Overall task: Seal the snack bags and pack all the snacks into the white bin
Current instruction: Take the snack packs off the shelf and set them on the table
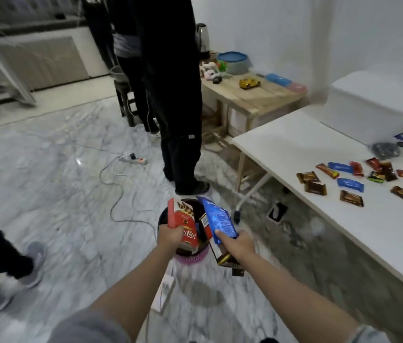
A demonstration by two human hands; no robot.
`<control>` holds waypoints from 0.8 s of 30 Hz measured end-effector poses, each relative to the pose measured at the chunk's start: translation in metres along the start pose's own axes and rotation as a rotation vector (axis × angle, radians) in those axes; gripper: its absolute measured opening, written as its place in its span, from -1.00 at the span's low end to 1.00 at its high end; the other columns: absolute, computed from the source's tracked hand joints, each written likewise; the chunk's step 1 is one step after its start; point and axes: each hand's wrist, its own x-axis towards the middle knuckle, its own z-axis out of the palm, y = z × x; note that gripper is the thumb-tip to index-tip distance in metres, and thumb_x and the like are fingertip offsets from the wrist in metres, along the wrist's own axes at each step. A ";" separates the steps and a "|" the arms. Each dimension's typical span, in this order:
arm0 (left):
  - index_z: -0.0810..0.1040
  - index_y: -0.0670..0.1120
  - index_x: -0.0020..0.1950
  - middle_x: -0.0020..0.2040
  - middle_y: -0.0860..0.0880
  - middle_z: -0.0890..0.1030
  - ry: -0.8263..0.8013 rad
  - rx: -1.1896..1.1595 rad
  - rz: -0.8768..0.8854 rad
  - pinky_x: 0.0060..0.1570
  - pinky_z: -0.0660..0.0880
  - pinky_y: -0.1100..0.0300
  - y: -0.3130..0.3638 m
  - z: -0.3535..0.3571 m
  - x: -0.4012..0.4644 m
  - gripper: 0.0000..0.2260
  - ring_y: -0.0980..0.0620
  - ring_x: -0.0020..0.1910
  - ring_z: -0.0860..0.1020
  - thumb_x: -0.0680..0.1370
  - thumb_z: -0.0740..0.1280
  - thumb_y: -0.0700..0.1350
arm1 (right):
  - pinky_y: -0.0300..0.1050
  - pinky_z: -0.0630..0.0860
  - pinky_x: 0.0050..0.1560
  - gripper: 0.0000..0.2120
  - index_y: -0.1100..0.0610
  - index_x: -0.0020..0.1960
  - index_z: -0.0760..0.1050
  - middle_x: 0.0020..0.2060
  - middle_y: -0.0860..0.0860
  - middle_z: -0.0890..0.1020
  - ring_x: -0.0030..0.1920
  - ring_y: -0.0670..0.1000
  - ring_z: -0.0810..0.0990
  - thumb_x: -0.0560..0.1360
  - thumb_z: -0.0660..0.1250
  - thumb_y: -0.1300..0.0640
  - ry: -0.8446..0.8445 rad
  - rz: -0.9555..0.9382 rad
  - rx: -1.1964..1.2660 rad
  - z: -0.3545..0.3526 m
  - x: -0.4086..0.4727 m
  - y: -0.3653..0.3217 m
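My left hand grips a red snack box over a round black bin on the floor. My right hand holds a blue snack packet together with a brown box beside that bin. Several small wrapped snacks lie scattered on the white table at the right. The white bin with its lid on stands at the table's far end by the wall.
A person in dark trousers stands just beyond the black bin. A power strip and its cable trail across the marble floor. A wooden side table holds toys and a kettle. Another person's shoe is at the left.
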 end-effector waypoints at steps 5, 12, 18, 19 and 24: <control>0.51 -0.30 0.14 -0.02 -0.21 0.60 0.094 0.069 -0.031 0.02 0.59 -0.03 -0.019 -0.038 0.031 -0.68 -0.18 -0.05 0.60 0.45 0.40 -0.18 | -0.10 0.50 -0.13 -0.29 0.20 0.06 0.46 -0.04 0.11 0.61 -0.07 0.10 0.60 0.23 0.40 -0.37 -0.103 0.117 -0.057 0.052 0.015 -0.015; 0.49 -0.21 0.07 -0.02 -0.19 0.60 0.141 0.100 -0.137 -0.01 0.58 0.02 -0.037 -0.042 0.088 -0.72 -0.12 -0.12 0.57 0.47 0.40 -0.08 | -0.14 0.46 -0.09 -0.30 0.27 0.16 0.46 0.02 0.14 0.57 -0.01 0.12 0.57 0.32 0.42 -0.29 -0.229 0.254 -0.091 0.099 0.073 -0.025; 0.46 -0.26 0.21 0.06 -0.20 0.59 0.138 0.101 -0.261 -0.02 0.58 0.04 -0.033 -0.018 0.164 -0.63 -0.12 -0.07 0.57 0.49 0.39 -0.09 | -0.12 0.40 -0.05 -0.29 0.28 0.30 0.36 0.04 0.14 0.48 0.00 0.12 0.48 0.39 0.40 -0.21 -0.244 0.370 -0.087 0.133 0.155 -0.041; 0.45 -0.26 0.23 0.08 -0.21 0.59 0.128 0.108 -0.282 -0.01 0.58 0.05 -0.032 -0.013 0.178 -0.61 -0.13 -0.03 0.58 0.49 0.39 -0.09 | -0.11 0.40 -0.03 -0.27 0.28 0.32 0.35 0.08 0.15 0.49 0.04 0.14 0.49 0.39 0.40 -0.22 -0.242 0.389 -0.095 0.138 0.171 -0.043; 0.42 -0.23 0.25 0.00 -0.14 0.53 0.106 0.230 -0.352 0.03 0.53 0.05 -0.021 0.012 0.250 -0.60 -0.11 -0.04 0.53 0.49 0.38 -0.07 | -0.07 0.42 0.09 -0.20 0.28 0.38 0.30 0.28 0.20 0.47 0.25 0.19 0.47 0.39 0.39 -0.24 -0.273 0.497 -0.170 0.165 0.248 -0.047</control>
